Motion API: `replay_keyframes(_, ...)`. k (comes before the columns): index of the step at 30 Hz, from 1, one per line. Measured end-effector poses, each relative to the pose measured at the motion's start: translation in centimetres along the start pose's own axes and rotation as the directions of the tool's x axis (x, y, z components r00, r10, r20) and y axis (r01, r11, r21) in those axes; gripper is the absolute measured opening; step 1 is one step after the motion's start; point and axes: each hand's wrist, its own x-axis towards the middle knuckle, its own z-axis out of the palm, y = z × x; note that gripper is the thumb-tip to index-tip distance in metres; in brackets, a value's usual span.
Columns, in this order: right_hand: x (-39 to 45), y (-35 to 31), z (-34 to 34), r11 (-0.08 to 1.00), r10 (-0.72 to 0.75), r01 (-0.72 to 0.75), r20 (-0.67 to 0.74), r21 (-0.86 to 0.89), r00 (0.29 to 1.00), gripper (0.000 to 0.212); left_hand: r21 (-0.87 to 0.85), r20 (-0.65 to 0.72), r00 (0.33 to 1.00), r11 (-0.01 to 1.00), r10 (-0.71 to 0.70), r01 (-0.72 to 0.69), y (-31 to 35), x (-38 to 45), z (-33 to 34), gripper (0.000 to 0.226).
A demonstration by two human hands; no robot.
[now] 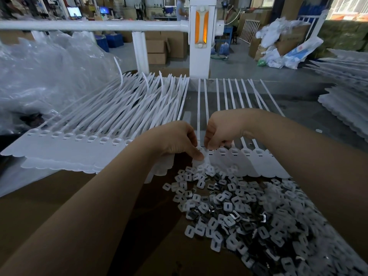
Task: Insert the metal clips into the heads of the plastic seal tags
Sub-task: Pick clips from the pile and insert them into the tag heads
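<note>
Both hands, left (177, 140) and right (219, 132), pinch a seal tag head (201, 154) above loose clips (239, 212).

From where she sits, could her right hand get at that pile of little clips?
Probably yes. The pile of clips lies loose on the table just below the right hand, which is busy at the tag heads; nothing covers it.

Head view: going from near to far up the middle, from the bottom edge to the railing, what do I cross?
Pile of clips → left hand and right hand at the tag heads → tag straps → white post.
</note>
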Motion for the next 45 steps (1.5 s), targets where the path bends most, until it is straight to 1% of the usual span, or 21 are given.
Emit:
replay_keyframes(2, 0.1, -0.3, -0.2, 0.998, 0.025, -0.024, 0.019, -0.062, 0.999, 0.019, -0.008, 0.001, 1.000, 1.000, 0.000, 0.000, 0.0, 0.0, 0.0, 0.035)
replay_keyframes(5, -0.1, -0.4, 0.0, 0.993, 0.035, -0.032, 0.024, -0.115, 0.999, 0.016, -0.018, -0.003, 1.000, 1.000, 0.001, -0.001, -0.1, 0.0, 0.1, 0.036)
replay_keyframes(9, 0.0, -0.9, 0.9, 0.957, 0.020, -0.043, -0.084, -0.286, 0.996, 0.020, -0.018, -0.002, 1.000, 1.000, -0.008, 0.008, -0.1, -0.1, 0.1, 0.037)
replay_keyframes(11, 0.1, -1.0, 1.2, 0.951, 0.041, -0.071, -0.107, -0.302, 0.993, 0.024, -0.017, -0.003, 1.000, 1.000, -0.009, 0.009, -0.1, -0.1, 0.1, 0.036)
replay_keyframes(13, -0.5, -0.8, 1.2, 0.969, 0.054, -0.076, -0.100, -0.237, 0.994, 0.024, -0.016, -0.003, 1.000, 1.000, -0.010, 0.009, -0.1, -0.2, 0.1, 0.036)
replay_keyframes(14, -1.0, -0.5, 1.1, 0.984, 0.043, -0.061, -0.112, -0.165, 0.993, 0.019, -0.016, -0.004, 1.000, 1.000, -0.009, 0.009, -0.1, -0.2, 0.2, 0.035)
replay_keyframes(16, -2.2, 0.2, 0.8, 1.000, 0.011, -0.012, -0.209, -0.002, 0.978, 0.005, -0.011, 0.000, 1.000, 1.000, -0.007, 0.007, -0.1, -0.2, 0.1, 0.035)
replay_keyframes(18, -3.6, 0.7, 0.9, 0.996, -0.029, 0.053, -0.308, 0.071, 0.951, 0.007, -0.010, 0.007, 1.000, 1.000, -0.004, 0.004, -0.1, -0.1, 0.0, 0.036)
replay_keyframes(19, -4.4, 0.8, 1.1, 0.993, -0.064, 0.092, -0.307, 0.079, 0.950, 0.007, -0.011, 0.009, 1.000, 1.000, -0.002, 0.002, -0.1, 0.0, 0.0, 0.036)
replay_keyframes(21, -6.0, 0.6, 1.9, 0.981, -0.155, 0.175, -0.211, 0.080, 0.965, 0.007, -0.006, 0.005, 1.000, 1.000, 0.000, 0.000, -0.1, 0.0, 0.0, 0.037)
replay_keyframes(23, -7.4, 0.1, 2.9, 0.973, -0.225, 0.228, -0.108, 0.017, 0.968, 0.009, 0.009, -0.005, 1.000, 1.000, 0.003, -0.002, -0.1, 0.0, 0.0, 0.038)
replay_keyframes(25, -7.9, -0.4, 3.9, 0.959, -0.271, 0.263, -0.078, -0.104, 0.959, 0.012, 0.010, -0.007, 1.000, 1.000, 0.002, -0.001, -0.1, -0.1, 0.0, 0.039)
replay_keyframes(28, -7.9, -0.9, 5.0, 0.940, -0.289, 0.257, -0.119, -0.226, 0.950, 0.004, 0.012, -0.004, 1.000, 1.000, -0.001, 0.001, 0.0, -0.2, 0.0, 0.039)
replay_keyframes(31, -8.0, -1.2, 5.8, 0.936, -0.271, 0.219, -0.170, -0.275, 0.947, 0.011, 0.006, -0.008, 1.000, 1.000, 0.002, -0.002, 0.0, -0.3, 0.0, 0.037)
replay_keyframes(35, -8.2, -2.1, 6.2, 0.907, -0.277, 0.187, -0.200, -0.377, 0.940, 0.011, -0.005, -0.006, 1.000, 1.000, 0.000, 0.000, -0.1, -0.2, 0.1, 0.037)
replay_keyframes(37, -8.1, -2.4, 6.3, 0.901, -0.273, 0.173, -0.210, -0.397, 0.939, 0.013, -0.006, -0.006, 1.000, 1.000, 0.001, -0.001, -0.1, -0.2, 0.1, 0.038)
replay_keyframes(38, -8.1, -2.3, 6.2, 0.915, -0.261, 0.174, -0.205, -0.364, 0.943, 0.013, -0.003, -0.008, 1.000, 1.000, 0.003, -0.003, -0.1, -0.2, 0.1, 0.038)
replay_keyframes(39, -8.1, -2.2, 6.0, 0.940, -0.239, 0.175, -0.198, -0.294, 0.951, 0.011, -0.001, -0.010, 1.000, 1.000, 0.005, -0.005, -0.1, -0.2, 0.1, 0.038)
replay_keyframes(41, -8.1, -1.4, 5.1, 0.982, -0.181, 0.165, -0.203, -0.092, 0.962, 0.006, -0.001, -0.013, 1.000, 1.000, 0.012, -0.012, -0.2, -0.2, 0.2, 0.038)
replay_keyframes(43, -7.9, -0.2, 3.9, 0.985, -0.117, 0.143, -0.233, 0.097, 0.965, 0.003, -0.005, -0.012, 1.000, 1.000, 0.014, -0.014, -0.2, -0.2, 0.2, 0.037)
replay_keyframes(45, -7.6, 1.0, 2.8, 0.964, -0.045, 0.110, -0.257, 0.244, 0.965, 0.002, -0.011, -0.005, 1.000, 1.000, 0.011, -0.011, -0.2, -0.2, 0.1, 0.036)
